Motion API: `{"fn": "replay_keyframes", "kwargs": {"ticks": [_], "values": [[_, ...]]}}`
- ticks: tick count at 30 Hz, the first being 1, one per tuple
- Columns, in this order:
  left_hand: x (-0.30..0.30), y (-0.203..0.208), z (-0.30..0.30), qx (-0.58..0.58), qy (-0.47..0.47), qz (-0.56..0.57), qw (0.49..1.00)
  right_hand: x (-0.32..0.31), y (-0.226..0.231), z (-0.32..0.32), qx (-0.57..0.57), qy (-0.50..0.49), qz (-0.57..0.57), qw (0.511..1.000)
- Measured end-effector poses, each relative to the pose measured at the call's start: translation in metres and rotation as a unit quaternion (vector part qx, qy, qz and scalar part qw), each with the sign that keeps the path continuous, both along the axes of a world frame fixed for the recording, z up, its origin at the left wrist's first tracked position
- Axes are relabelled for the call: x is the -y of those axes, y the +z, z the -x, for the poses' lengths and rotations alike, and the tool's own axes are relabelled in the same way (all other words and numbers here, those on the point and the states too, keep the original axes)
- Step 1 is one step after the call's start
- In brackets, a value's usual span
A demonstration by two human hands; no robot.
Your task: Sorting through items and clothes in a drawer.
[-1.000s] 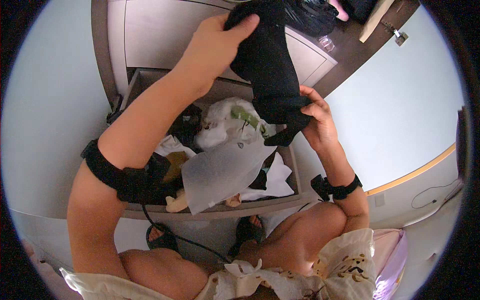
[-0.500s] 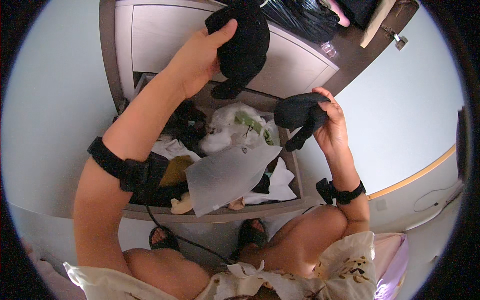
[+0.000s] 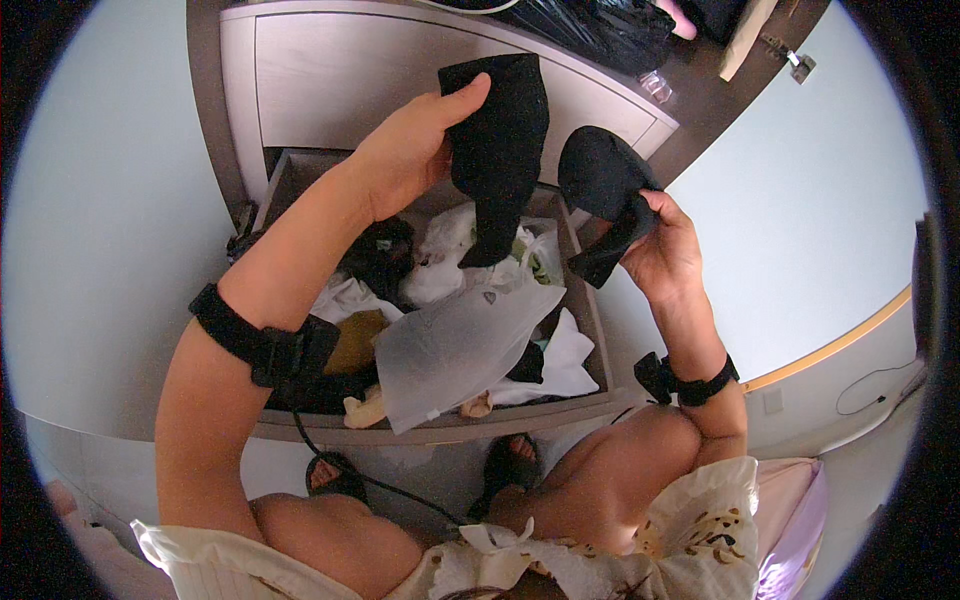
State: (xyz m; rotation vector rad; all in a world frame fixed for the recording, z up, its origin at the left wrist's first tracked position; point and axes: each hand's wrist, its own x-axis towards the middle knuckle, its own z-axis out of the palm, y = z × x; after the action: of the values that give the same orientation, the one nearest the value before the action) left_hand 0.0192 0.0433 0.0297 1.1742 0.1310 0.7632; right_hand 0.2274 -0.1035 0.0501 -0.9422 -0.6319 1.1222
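Both hands are up over the open drawer (image 3: pixel 560 410), each gripping a black sock. From where I watch, the left hand (image 3: pixel 405 160) pinches the left sock (image 3: pixel 497 150) near its top, thumb lying across the cloth and fingers hidden behind it, so the sock hangs straight down with its toe end just above the drawer's contents. I see the right hand (image 3: pixel 665 250) closed around the right sock (image 3: pixel 600 195), which is bunched into a rounded lump at the top, with a short dark end sticking out below the fingers over the drawer's right wall. The two socks sit close together but I see a gap between them. Each forearm wears a black band: the left band (image 3: pixel 255 340) hangs over the drawer's front left corner with a black cable (image 3: pixel 360 475) trailing from it toward the drawer front, and the right band (image 3: pixel 690 380) is just off the drawer's front right corner. Inside the drawer, a frosted bag (image 3: pixel 455 345) lies slanted across the front half, white clothes (image 3: pixel 450 255) are heaped toward the back, dark clothes (image 3: pixel 385 255) fill the back left, and a brown piece (image 3: pixel 355 340) lies at the left. Behind the drawer a pale cabinet front (image 3: pixel 330 95) rises, and black bags (image 3: pixel 590 20) sit on the top above it. Sandalled feet (image 3: pixel 515 465) show below the drawer front.
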Motion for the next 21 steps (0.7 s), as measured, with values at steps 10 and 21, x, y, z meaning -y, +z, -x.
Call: {"fn": "replay_keyframes", "kwargs": {"ticks": [10, 21], "values": [[0.015, -0.014, -0.015, -0.115, 0.048, 0.002, 0.992, 0.003, -0.001, 0.013, 0.031, -0.021, -0.095, 0.995], [0.042, -0.009, -0.028, -0.124, 0.152, -0.234, 0.952, -0.011, -0.006, 0.039, 0.16, -0.046, -0.082, 0.983]]}}
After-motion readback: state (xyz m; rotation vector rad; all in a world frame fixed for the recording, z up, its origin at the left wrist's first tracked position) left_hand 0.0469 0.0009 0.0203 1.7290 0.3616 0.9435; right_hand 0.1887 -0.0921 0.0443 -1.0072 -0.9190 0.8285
